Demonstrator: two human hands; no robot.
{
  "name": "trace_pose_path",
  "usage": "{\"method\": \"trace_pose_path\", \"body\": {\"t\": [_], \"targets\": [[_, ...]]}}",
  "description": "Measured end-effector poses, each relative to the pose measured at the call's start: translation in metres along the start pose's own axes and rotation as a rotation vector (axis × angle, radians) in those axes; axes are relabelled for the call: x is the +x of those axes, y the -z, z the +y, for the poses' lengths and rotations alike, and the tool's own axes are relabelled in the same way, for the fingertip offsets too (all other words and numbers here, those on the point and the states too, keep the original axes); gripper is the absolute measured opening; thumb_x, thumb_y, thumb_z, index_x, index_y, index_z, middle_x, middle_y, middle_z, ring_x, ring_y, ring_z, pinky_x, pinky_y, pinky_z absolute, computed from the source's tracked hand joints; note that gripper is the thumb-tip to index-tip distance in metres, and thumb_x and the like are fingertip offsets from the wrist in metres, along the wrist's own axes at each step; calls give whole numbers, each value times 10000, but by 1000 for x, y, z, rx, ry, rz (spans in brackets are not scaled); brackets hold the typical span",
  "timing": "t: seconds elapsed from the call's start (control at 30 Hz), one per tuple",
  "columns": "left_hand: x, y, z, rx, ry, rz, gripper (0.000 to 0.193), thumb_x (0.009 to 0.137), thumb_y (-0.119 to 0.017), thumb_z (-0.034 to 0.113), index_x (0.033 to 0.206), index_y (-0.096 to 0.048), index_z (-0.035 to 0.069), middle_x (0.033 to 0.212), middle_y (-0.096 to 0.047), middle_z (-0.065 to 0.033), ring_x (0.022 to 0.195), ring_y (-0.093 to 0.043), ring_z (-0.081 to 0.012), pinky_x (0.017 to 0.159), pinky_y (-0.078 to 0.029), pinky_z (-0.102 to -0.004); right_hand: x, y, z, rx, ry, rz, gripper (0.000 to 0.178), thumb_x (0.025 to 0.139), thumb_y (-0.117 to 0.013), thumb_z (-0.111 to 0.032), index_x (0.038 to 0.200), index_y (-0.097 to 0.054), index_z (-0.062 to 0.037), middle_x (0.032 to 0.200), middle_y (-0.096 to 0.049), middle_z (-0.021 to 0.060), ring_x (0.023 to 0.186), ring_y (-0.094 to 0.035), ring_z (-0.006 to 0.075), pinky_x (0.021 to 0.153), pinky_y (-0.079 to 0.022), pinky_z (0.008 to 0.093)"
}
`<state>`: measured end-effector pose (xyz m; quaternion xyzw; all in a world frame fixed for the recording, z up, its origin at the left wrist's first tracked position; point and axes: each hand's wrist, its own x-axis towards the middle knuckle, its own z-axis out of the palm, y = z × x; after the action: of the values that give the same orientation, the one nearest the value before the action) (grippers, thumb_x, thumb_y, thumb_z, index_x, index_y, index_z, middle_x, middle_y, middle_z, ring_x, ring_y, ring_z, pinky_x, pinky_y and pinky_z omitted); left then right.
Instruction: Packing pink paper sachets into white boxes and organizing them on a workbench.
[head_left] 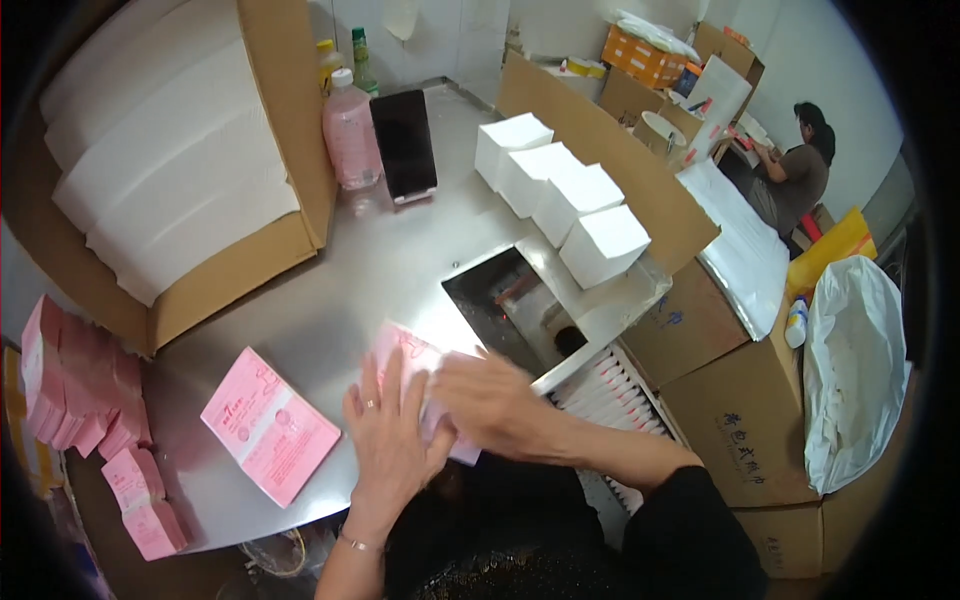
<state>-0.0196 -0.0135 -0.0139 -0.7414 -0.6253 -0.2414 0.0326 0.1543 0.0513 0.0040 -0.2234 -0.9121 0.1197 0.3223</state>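
Note:
In front of me a pink printed packet (400,345) lies on the metal worktop, partly hidden by my hands. My left hand (390,430) rests on it with fingers spread, wearing a ring. Over the packet's right side is my right hand (490,400), smeared by motion, its fingers unclear; whether it grips anything does not show. Just left of my hands sits a neat pile of pink printed packets (270,425) with a pale band across the middle.
An open carton (285,120) of white folded paper stands far left, above more pink packet piles (80,375). White paper stacks (605,245) line the back right beside a rectangular opening (515,300). A phone (405,145) leans by a pink bottle (350,130). A person (800,175) sits beyond.

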Motion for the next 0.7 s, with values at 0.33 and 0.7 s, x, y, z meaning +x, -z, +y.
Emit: {"method": "trace_pose_path", "body": {"t": [0.33,0.7], "targets": [[14,13,22,107,43,-54,660,770,-738,507,1293,-619,123,1189,-544,-159,1062,-507,-338,843,-374,-465,-28,105,145,-756,-479,307,198,884,-653,-195,944,-693,-10,915,-585,154,923,-563,317,835,-429,474],[7,-5,10,35,-132,-59,437,847,-717,373,1120,-632,43,1178,-580,-164,905,-533,-319,706,-427,-424,-31,103,146,-632,-470,478,185,894,-639,-172,881,-733,-13,856,-597,124,896,-562,301,781,-436,440]]}}
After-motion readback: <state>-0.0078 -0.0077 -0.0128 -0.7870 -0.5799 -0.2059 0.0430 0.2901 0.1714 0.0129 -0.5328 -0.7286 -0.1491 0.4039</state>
